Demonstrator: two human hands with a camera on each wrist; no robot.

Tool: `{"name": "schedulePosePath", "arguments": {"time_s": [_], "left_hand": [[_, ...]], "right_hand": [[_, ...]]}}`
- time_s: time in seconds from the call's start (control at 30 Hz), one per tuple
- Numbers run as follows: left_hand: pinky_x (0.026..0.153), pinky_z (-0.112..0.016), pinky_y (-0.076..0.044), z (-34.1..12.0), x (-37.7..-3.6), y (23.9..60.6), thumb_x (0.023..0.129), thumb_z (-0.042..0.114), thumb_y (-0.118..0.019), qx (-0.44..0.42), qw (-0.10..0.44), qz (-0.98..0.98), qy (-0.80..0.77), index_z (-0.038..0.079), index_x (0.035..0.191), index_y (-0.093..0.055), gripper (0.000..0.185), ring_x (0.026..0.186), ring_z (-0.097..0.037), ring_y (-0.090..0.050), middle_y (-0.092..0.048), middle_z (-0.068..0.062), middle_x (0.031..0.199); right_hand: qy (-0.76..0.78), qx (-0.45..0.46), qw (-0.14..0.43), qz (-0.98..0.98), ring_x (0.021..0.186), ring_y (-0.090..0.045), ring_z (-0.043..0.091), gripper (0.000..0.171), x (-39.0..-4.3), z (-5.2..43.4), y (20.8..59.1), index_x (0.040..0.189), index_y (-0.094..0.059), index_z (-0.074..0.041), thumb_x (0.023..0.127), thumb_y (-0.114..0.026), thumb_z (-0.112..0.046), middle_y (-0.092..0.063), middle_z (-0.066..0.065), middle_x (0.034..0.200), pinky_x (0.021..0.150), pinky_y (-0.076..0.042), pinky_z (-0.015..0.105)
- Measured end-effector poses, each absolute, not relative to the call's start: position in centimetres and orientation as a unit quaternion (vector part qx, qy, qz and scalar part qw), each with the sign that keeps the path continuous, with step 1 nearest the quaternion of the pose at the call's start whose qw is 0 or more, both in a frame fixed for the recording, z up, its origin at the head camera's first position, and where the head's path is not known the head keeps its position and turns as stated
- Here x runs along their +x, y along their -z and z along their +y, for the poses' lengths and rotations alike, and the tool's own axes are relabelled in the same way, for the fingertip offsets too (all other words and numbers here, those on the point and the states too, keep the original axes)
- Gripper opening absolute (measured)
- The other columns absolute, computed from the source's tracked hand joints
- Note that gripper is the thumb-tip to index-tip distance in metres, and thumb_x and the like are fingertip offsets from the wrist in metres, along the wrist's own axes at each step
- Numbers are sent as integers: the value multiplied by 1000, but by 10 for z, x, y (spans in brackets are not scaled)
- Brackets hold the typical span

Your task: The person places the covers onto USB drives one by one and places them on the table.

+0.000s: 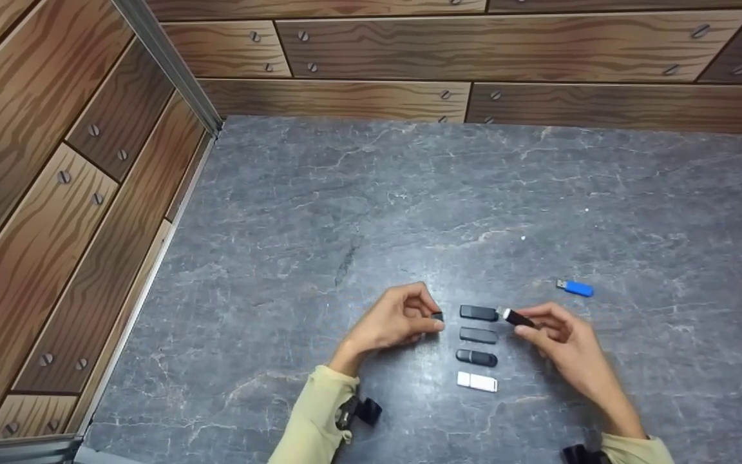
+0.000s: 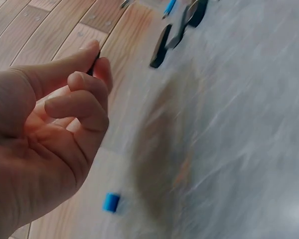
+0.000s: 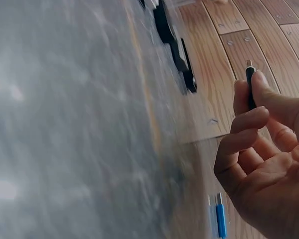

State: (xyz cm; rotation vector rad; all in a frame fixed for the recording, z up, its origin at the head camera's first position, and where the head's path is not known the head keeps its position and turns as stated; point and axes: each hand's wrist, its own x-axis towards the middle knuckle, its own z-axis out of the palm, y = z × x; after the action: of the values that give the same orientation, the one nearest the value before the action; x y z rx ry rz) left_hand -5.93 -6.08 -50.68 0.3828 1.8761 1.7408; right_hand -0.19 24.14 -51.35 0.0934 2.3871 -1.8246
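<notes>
Both forearms, in pale yellow-green sleeves, reach forward over the tabletop. The left hand [image 1: 397, 319] has its fingers curled, thumb and forefinger pinched together at the tips. The right hand [image 1: 561, 338] mirrors it — fingers curled, thumb pressed against the forefinger — palm turned inward.

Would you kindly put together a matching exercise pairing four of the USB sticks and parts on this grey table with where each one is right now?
Things:
1. blue USB stick
2. white USB stick
3. black cap
4. uncapped black USB stick

Places:
A. pinched in the left hand
B. nearest end of the row of four on the table
C. held in the right hand
D. lying alone, off to the right of the row

Pairs: 1-D, 2-B, 3-A, 4-C
</notes>
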Motion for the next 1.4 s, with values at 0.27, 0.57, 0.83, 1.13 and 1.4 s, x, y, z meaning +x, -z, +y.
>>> {"name": "schedulePosePath", "arguments": {"time_s": [0.27,0.57,0.83,1.13,1.4], "left_hand": [[47,-18,-44,-39,-50,511,94,1,-75,122,257,700,-655,-4,114,-68,21,54,-8,-54,-70,-18,84],[45,-20,-46,-27,-44,508,97,1,-72,128,262,706,-645,2,120,-73,23,53,-10,-56,-74,-28,91],[44,-18,-44,-20,-41,507,95,4,-76,127,242,730,-627,6,118,-76,23,54,-10,-59,-79,-20,94],[45,-18,-45,-18,-39,506,94,5,-76,134,245,734,-619,5,117,-75,23,56,-8,-60,-79,-18,96],[56,-22,-56,-15,-36,507,93,3,-78,130,241,735,-620,4,115,-77,22,60,-4,-66,-81,-11,95]], "right_hand": [[594,-7,83,800,64,-61,7,23,0,231,515,117,-71,0,95,-76,-7,-77,-4,90,56,-46,22],[585,-20,94,805,66,-59,7,21,1,225,515,116,-72,-4,97,-76,-11,-77,4,91,59,-48,22],[591,-24,96,801,67,-58,6,20,3,223,516,115,-73,-5,96,-76,-12,-77,-2,93,59,-48,22],[592,-29,111,798,67,-59,5,20,3,221,515,116,-74,-7,97,-76,-14,-78,1,93,59,-47,23],[583,-20,126,802,72,-64,6,22,2,220,515,116,-73,-5,97,-77,-16,-79,3,96,62,-48,22]]}}
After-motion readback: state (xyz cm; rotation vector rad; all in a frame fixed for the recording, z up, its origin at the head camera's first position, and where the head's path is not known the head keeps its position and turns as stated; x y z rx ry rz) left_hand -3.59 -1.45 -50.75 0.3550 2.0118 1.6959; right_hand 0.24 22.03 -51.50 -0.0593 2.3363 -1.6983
